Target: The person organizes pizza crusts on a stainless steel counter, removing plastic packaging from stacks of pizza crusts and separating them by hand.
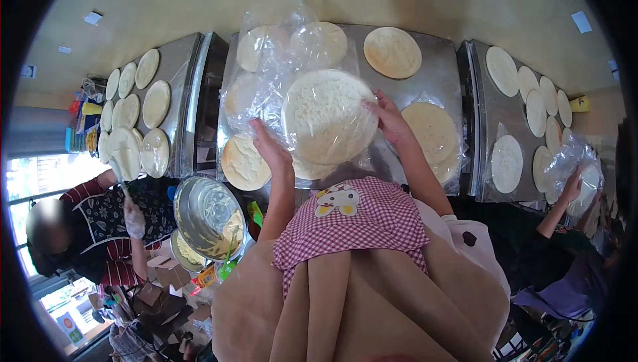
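Observation:
A round flat bread (329,116) in a clear plastic bag (266,76) is held up over the metal table (438,49). My left hand (271,146) is at the lower left of the bread, its fingers closed on the bag. At the bread's right edge, my right hand (387,119) grips bread and bag between thumb and fingers. The bag's loose part stretches up and left from the bread. Behind it lie more breads, partly hidden by the plastic. One bread (392,53) lies at the upper right, and bagged breads (428,132) lie beside my right forearm.
A large metal bowl (209,216) with creamy remains stands at the lower left. Side tables (179,96) hold several breads. A gloved co-worker (100,229) works at the left with a utensil; another co-worker's hand (573,186) holds a bagged bread at the right.

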The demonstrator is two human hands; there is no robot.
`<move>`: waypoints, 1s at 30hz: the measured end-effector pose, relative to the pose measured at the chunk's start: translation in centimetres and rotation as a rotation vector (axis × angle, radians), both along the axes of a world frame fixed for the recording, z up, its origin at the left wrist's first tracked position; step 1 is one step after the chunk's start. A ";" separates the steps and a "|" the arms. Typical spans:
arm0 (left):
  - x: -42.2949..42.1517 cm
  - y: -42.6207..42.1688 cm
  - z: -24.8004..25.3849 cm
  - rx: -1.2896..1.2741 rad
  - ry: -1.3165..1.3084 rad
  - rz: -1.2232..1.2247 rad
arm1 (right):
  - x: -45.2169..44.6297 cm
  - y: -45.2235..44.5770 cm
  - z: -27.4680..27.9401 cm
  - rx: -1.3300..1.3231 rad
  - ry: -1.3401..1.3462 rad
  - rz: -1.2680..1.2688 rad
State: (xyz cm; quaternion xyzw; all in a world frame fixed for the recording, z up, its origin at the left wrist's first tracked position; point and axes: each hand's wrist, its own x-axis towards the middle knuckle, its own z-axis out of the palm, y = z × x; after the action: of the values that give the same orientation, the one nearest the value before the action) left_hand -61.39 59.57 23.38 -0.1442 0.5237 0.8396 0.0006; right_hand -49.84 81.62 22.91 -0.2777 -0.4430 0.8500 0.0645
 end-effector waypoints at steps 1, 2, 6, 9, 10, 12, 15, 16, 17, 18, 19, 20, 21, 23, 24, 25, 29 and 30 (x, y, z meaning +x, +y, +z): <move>-0.2 0.2 0.1 -0.018 -0.017 0.001 | -0.3 0.0 -0.4 0.022 0.011 0.001; -0.1 0.2 0.1 -0.036 -0.033 0.003 | -0.5 -0.2 -0.5 0.045 0.024 0.002; -0.7 -0.6 0.5 0.034 -0.040 0.005 | 0.1 0.0 -0.1 0.042 0.068 0.058; -1.0 -1.0 0.5 0.045 -0.050 0.006 | 0.9 0.4 -0.7 0.020 0.104 0.098; -1.2 -1.1 0.3 0.058 -0.043 0.003 | 1.0 0.6 -1.1 0.024 0.101 0.111; -1.5 -1.4 0.1 0.085 -0.029 0.017 | 1.5 1.1 -1.9 0.029 0.093 0.139; -2.3 -2.1 1.8 0.110 -0.003 0.085 | 2.7 3.0 -2.4 0.076 0.061 0.115; -2.5 -2.4 3.4 0.102 0.006 0.119 | 3.3 4.1 -2.6 0.119 0.043 0.107; -2.8 -2.9 4.5 0.093 0.015 0.153 | 3.7 5.5 -2.8 0.163 0.025 0.098; -3.4 -3.9 4.4 0.071 0.041 0.200 | 4.0 7.1 -2.6 0.233 0.003 0.132; -4.5 -5.3 4.3 0.050 0.066 0.245 | 3.9 8.9 -2.0 0.303 -0.018 0.166; -5.3 -6.3 4.3 0.028 0.090 0.289 | 3.5 11.1 -1.5 0.562 -0.034 0.251; -5.6 -6.9 4.7 0.025 0.106 0.303 | 2.8 13.0 -0.8 0.820 -0.051 0.333; -5.6 -7.9 5.6 0.019 0.136 0.327 | 1.0 14.5 2.1 1.196 -0.277 0.333; -5.4 -8.3 5.7 -0.003 0.146 0.337 | 0.4 14.7 3.2 1.382 -0.395 0.329; -5.0 -8.6 5.5 -0.024 0.156 0.347 | 0.0 14.4 3.6 1.502 -0.359 0.268; -4.2 -9.6 4.2 -0.060 0.161 0.316 | -0.7 13.0 1.4 1.804 -0.216 0.258; -4.3 -10.0 3.5 -0.060 0.156 0.302 | -0.2 13.0 -0.4 1.837 -0.179 0.317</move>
State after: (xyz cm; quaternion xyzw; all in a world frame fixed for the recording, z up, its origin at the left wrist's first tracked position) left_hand -65.69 49.59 26.89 -0.1555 0.5194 0.8227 -0.1705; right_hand -50.00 94.59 22.50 -0.1187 -0.9770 0.1412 0.1075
